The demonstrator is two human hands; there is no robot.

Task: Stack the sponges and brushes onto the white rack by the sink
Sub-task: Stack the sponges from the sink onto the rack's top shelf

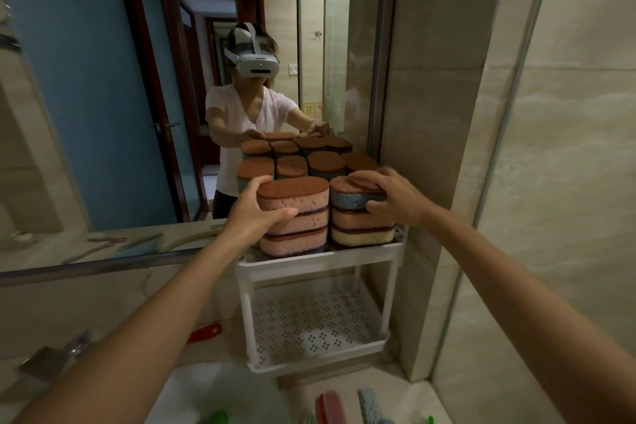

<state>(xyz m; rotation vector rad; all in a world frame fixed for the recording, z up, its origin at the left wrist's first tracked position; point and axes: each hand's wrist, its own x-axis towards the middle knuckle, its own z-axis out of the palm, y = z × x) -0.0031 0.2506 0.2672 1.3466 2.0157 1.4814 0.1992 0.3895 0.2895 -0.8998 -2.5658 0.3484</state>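
- Nearby, the white rack (320,260) stands on the counter (395,389) against the right wall (430,113).
- Left hand (256,208) clasps the top pink sponge (292,196) of its left stack.
- Right hand (392,196) clasps the blue sponge (354,199) atop the right stack.
- Farther back, a mirror (103,79).

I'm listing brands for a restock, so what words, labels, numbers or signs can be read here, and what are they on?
None can be read.
Yellow sticker reflected in the mirror: printed marks, too small and blurred to read.
Pink sponge in the left hand, blue sponge in the right hand, white rack: no lettering shows.
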